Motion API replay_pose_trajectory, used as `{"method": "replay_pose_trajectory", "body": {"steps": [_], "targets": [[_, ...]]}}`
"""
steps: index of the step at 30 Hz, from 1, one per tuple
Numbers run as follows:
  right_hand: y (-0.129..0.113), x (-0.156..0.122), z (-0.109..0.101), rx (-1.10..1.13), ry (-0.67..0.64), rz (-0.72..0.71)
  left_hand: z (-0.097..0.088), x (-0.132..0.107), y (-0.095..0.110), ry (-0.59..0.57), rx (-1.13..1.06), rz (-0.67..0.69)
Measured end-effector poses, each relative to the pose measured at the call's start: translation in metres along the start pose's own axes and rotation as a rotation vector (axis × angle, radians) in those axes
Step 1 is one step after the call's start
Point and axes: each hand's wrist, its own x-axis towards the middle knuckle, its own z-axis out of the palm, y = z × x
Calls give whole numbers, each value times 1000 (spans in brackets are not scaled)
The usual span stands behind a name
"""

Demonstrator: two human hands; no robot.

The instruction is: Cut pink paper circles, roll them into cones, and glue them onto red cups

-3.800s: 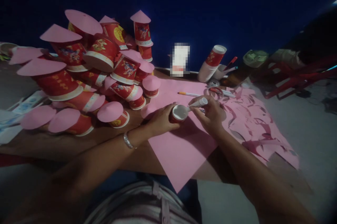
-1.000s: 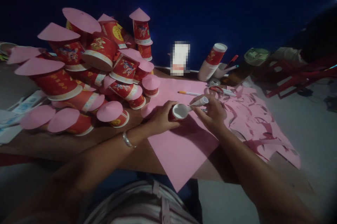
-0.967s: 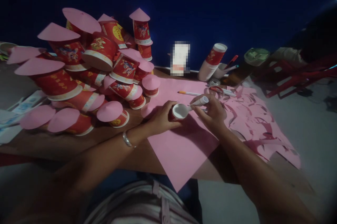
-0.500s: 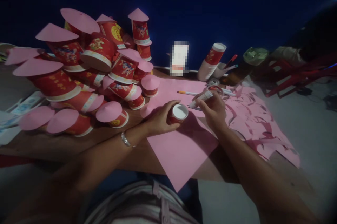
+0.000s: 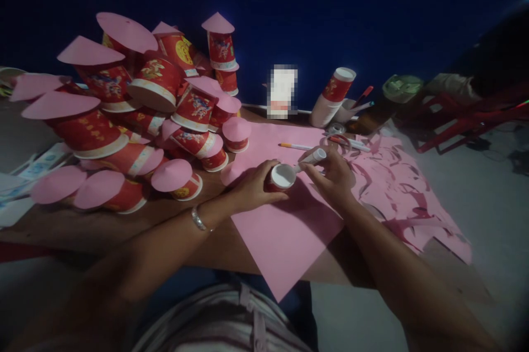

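Note:
My left hand (image 5: pixel 258 187) is wrapped round the side of a small red paper cup (image 5: pixel 283 177) whose white round end faces up. In my right hand (image 5: pixel 334 178) is a slim white glue tube (image 5: pixel 313 159), pinched between thumb and fingers. The tube leans, its narrow tip at the right edge of the cup's white end; whether it touches the rim I cannot tell. Under both hands lies a pink paper sheet (image 5: pixel 285 253), one corner hanging over the table's front edge.
Red cups with pink paper cones (image 5: pixel 88 105) are piled on the left of the table. Pink paper scraps (image 5: pixel 397 187) cover the right side. Behind stand a cup stack (image 5: pixel 333 96) and a pen holder (image 5: pixel 345 111). An orange-tipped marker (image 5: pixel 293 146) lies beyond my hands.
My right hand has tilted the glue tube and brought its tip to the cup's right rim. The left hand keeps hold of the cup, its thumb now stretched further along the near side.

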Motion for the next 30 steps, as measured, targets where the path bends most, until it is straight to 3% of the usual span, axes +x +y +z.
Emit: {"method": "replay_pose_trajectory", "body": {"steps": [7, 14, 19, 24, 30], "targets": [[1, -3, 1, 106, 21, -6, 1, 0, -1, 25, 31, 0], [-8, -3, -3, -143, -4, -189, 3, 0, -2, 43, 43, -4], [0, -1, -2, -130, 4, -112, 1, 1, 1, 46, 25, 36], [9, -1, 1, 121, 38, 41, -1, 2, 4, 40, 7, 63], [6, -2, 2, 167, -3, 6, 0, 1, 2, 2, 12, 52]]}}
